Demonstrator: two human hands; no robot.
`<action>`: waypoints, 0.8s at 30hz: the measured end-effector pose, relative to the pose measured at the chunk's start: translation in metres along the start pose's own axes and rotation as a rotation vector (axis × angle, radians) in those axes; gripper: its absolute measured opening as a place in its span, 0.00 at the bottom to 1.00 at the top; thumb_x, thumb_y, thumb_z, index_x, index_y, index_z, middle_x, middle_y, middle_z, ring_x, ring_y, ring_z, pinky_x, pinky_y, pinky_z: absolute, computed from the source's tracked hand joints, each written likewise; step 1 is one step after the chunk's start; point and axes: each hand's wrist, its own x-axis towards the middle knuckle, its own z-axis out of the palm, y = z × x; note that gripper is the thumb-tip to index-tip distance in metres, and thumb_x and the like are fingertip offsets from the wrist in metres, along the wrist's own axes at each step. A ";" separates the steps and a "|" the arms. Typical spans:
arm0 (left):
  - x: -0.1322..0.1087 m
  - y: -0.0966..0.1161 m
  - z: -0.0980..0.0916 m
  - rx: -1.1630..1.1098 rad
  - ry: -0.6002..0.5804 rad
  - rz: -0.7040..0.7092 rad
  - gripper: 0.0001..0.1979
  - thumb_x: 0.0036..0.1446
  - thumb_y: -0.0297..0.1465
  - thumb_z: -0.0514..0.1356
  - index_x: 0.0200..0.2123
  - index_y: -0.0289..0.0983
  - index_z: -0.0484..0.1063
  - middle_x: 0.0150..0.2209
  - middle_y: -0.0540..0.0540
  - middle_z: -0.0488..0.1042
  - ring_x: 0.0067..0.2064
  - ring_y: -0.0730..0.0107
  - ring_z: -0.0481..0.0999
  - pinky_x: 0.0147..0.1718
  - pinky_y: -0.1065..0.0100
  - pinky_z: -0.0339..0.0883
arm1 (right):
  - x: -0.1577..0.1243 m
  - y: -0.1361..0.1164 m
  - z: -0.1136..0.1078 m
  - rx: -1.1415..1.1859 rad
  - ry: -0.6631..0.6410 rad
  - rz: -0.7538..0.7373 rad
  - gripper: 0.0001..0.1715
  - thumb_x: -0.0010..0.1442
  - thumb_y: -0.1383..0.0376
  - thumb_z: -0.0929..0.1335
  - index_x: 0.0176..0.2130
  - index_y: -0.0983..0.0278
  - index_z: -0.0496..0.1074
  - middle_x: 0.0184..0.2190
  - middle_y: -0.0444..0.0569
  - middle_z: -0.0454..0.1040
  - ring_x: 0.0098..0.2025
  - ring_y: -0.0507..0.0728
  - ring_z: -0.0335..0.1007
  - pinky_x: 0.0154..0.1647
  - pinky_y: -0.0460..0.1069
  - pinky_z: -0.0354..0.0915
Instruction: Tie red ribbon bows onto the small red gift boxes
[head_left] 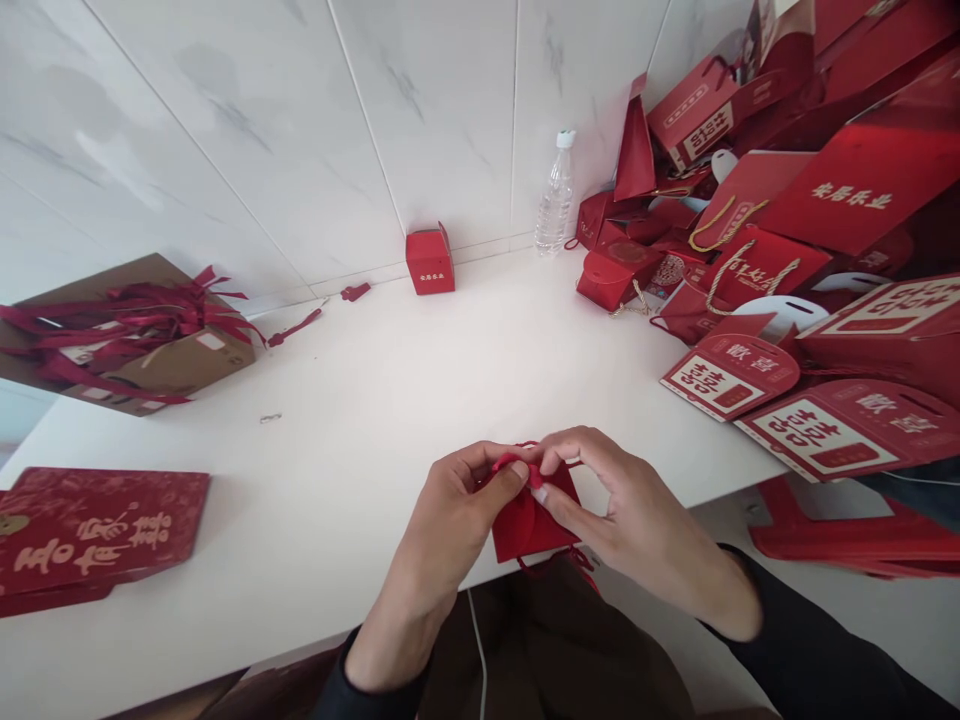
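Note:
A small red bag (517,532) with thin red cords lies at the table's front edge, under my hands. My left hand (469,505) pinches a bit of red ribbon at the bag's top between thumb and fingers. From the right, my right hand (600,490) holds the same red ribbon (534,477) with thumb and forefinger. The fingertips of both hands are close together, and they partly hide the ribbon and the bag's upper edge.
A cardboard box (202,362) of dark red ribbons stands at left, above flat red packets (105,530). A small red box (430,262) and a plastic bottle (555,200) stand near the wall. Red gift boxes (847,190) pile up at right.

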 end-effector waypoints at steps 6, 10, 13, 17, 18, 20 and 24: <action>-0.001 -0.001 0.000 0.016 0.007 0.025 0.06 0.54 0.32 0.67 0.33 0.36 0.78 0.31 0.50 0.78 0.34 0.74 0.74 0.38 0.71 0.67 | 0.008 0.001 -0.013 0.070 -0.109 0.121 0.04 0.70 0.65 0.66 0.42 0.56 0.72 0.40 0.42 0.76 0.42 0.55 0.73 0.44 0.49 0.68; -0.003 -0.003 0.001 0.049 0.010 0.015 0.06 0.55 0.33 0.67 0.34 0.36 0.76 0.34 0.49 0.79 0.34 0.74 0.74 0.35 0.72 0.66 | 0.008 0.005 -0.016 -0.024 0.021 0.044 0.06 0.71 0.65 0.64 0.44 0.57 0.71 0.44 0.46 0.74 0.48 0.58 0.70 0.48 0.52 0.66; -0.003 -0.004 0.002 0.069 0.011 0.020 0.08 0.56 0.35 0.66 0.36 0.37 0.77 0.37 0.47 0.80 0.35 0.71 0.75 0.36 0.70 0.68 | 0.006 0.003 -0.013 -0.073 0.040 -0.054 0.04 0.69 0.65 0.67 0.45 0.57 0.70 0.44 0.48 0.73 0.51 0.60 0.68 0.52 0.56 0.63; -0.002 -0.004 0.001 0.059 0.019 0.022 0.09 0.56 0.37 0.67 0.37 0.38 0.79 0.42 0.44 0.81 0.43 0.66 0.78 0.43 0.67 0.70 | 0.004 -0.002 -0.006 -0.111 0.009 -0.088 0.04 0.69 0.68 0.67 0.40 0.58 0.71 0.39 0.47 0.73 0.45 0.60 0.68 0.49 0.56 0.63; -0.002 -0.004 0.001 0.059 0.020 0.023 0.10 0.56 0.37 0.67 0.38 0.38 0.79 0.42 0.44 0.82 0.45 0.64 0.78 0.44 0.67 0.70 | 0.004 -0.002 -0.005 -0.118 0.011 -0.095 0.05 0.69 0.69 0.67 0.39 0.58 0.70 0.38 0.47 0.73 0.45 0.60 0.68 0.48 0.56 0.63; -0.003 -0.004 0.000 0.068 0.016 0.027 0.10 0.57 0.37 0.67 0.39 0.38 0.80 0.44 0.43 0.82 0.48 0.63 0.78 0.46 0.67 0.70 | 0.003 -0.003 -0.004 -0.129 0.006 -0.116 0.06 0.69 0.70 0.67 0.39 0.59 0.70 0.38 0.46 0.72 0.44 0.59 0.68 0.48 0.56 0.63; -0.004 -0.004 -0.001 0.110 0.009 0.022 0.09 0.56 0.35 0.68 0.39 0.37 0.80 0.43 0.44 0.82 0.44 0.66 0.77 0.44 0.68 0.70 | 0.002 -0.001 -0.006 -0.143 -0.014 -0.154 0.08 0.66 0.73 0.68 0.39 0.59 0.69 0.39 0.46 0.71 0.45 0.59 0.68 0.48 0.56 0.64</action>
